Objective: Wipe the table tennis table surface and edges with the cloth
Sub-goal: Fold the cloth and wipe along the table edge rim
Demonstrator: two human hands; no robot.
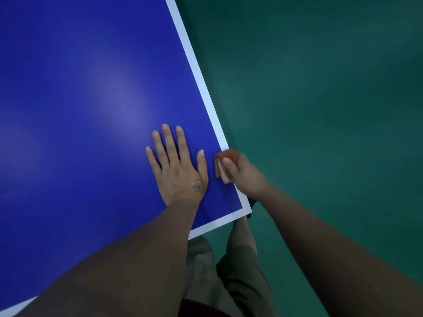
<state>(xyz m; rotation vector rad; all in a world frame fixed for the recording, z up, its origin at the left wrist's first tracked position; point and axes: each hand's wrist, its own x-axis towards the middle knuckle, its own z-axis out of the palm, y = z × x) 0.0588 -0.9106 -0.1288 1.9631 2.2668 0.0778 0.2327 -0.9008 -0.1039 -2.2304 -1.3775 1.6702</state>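
Now cloth (pixel 223 167) in right grip (pixel 240 172), on table (pixel 91 88) edge

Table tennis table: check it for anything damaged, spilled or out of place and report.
Nothing stands out. The blue table looks unmarked, and its white edge line runs unbroken to the corner. The left hand lies flat on it; the right hand holds the cloth over the edge.

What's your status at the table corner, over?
Left hand flat on blue table. Right hand grips cloth on white side edge line. Nothing in the way.
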